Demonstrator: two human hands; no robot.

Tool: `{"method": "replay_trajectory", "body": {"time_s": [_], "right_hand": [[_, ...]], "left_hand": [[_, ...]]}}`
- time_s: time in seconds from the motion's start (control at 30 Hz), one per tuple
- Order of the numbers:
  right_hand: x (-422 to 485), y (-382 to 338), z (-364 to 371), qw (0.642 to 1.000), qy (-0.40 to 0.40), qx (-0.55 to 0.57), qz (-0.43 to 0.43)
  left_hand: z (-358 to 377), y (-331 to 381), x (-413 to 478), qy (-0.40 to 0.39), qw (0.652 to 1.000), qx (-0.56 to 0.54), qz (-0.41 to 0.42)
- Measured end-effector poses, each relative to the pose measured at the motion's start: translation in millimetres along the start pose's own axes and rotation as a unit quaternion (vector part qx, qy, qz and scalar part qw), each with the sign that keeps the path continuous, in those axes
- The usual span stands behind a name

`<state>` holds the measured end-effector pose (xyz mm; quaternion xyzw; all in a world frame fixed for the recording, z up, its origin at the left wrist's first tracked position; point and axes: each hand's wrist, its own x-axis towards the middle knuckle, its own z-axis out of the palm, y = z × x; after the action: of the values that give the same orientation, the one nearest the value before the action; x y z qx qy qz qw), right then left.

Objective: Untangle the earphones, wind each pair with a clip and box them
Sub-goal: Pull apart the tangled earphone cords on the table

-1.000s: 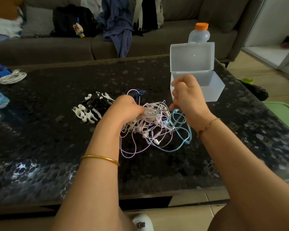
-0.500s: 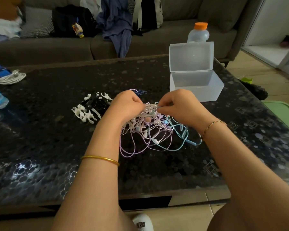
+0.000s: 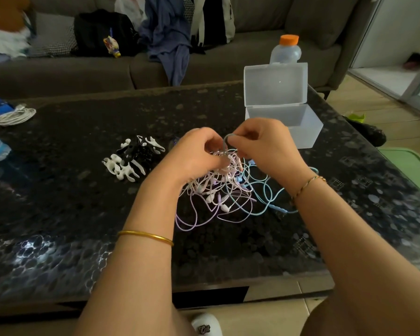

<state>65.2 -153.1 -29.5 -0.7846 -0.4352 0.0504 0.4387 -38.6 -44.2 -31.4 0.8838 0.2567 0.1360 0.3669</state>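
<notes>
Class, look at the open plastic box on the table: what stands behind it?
A clear bottle with an orange cap stands behind the box. The raised lid covers its lower part, so its base cannot be seen.

The earphones (image 3: 218, 190), white, lilac and pale blue cords knotted together, lie in a loose heap on the bench directly beneath the fingers (image 3: 239, 141), with one blue loop raised and pinched between them. The clips (image 3: 131, 158), black and white, sit piled just left of the fingers. The translucent box (image 3: 306, 132) stands just beyond them to the right, its lid upright.
</notes>
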Motion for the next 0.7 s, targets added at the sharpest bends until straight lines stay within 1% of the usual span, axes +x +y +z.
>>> {"method": "replay_trajectory", "body": {"time_s": [0.1, 0.17, 0.23, 0.27, 0.3, 0.33, 0.4, 0.43, 0.47, 0.5, 0.53, 0.57, 0.6, 0.63, 0.67, 0.7], "right_hand": [[0.7, -2.3, -4.4, 0.998, 0.03, 0.042, 0.025], [1.6, -0.8, -6.9, 0.994, 0.069, 0.071, 0.052], [3.1, 0.4, -9.7, 0.977, 0.111, 0.159, 0.093], [4.0, 0.3, -11.9, 0.96, 0.122, 0.225, 0.116], [4.9, 0.1, -14.2, 0.936, 0.119, 0.303, 0.137], [5.0, -0.7, -16.3, 0.903, 0.106, 0.388, 0.151], [5.2, -1.3, -18.6, 0.819, 0.076, 0.545, 0.16], [5.8, -0.2, -19.7, 0.789, 0.079, 0.585, 0.17], [7.0, 0.7, -20.2, 0.788, 0.092, 0.58, 0.186], [8.6, 2.9, -20.6, 0.82, 0.108, 0.526, 0.2], [9.7, 4.9, -21.2, 0.875, 0.115, 0.427, 0.198], [10.1, 6.8, -20.6, 0.935, 0.1, 0.291, 0.177], [9.5, 8.3, -19.2, 0.978, 0.058, 0.143, 0.139], [8.0, 9.7, -16.8, 0.995, -0.003, -0.002, 0.098], [5.4, 10.6, -13.2, 0.988, -0.067, -0.119, 0.07], [3.1, 10.0, -9.7, 0.973, -0.115, -0.193, 0.052]], "left_hand": [[1.0, -2.6, 0.5, -0.009, 1.0, 0.008, -0.002], [0.5, -4.8, 0.7, -0.004, 1.0, 0.019, -0.006], [-0.1, -7.0, 0.7, -0.013, 0.998, 0.05, -0.018], [-0.1, -8.3, 0.6, -0.018, 0.997, 0.07, -0.024], [-0.2, -9.8, 0.8, -0.02, 0.996, 0.088, -0.029], [-0.1, -11.1, 1.0, -0.018, 0.994, 0.103, -0.034], [-0.3, -12.9, 0.9, -0.012, 0.991, 0.123, -0.049], [-0.3, -12.8, 0.7, -0.007, 0.99, 0.132, -0.058], [-0.5, -12.6, 0.0, 0.002, 0.988, 0.141, -0.067], [-0.8, -11.9, -0.6, 0.013, 0.986, 0.151, -0.073], [-0.8, -10.6, -1.2, 0.025, 0.984, 0.159, -0.073], [-0.5, -8.8, -1.4, 0.037, 0.984, 0.164, -0.067], [0.2, -7.0, -1.6, 0.047, 0.984, 0.162, -0.056], [0.9, -5.4, -1.1, 0.056, 0.986, 0.153, -0.043], [1.7, -4.0, -0.8, 0.063, 0.987, 0.141, -0.032], [1.9, -3.2, -0.5, 0.067, 0.989, 0.13, -0.026]]}}
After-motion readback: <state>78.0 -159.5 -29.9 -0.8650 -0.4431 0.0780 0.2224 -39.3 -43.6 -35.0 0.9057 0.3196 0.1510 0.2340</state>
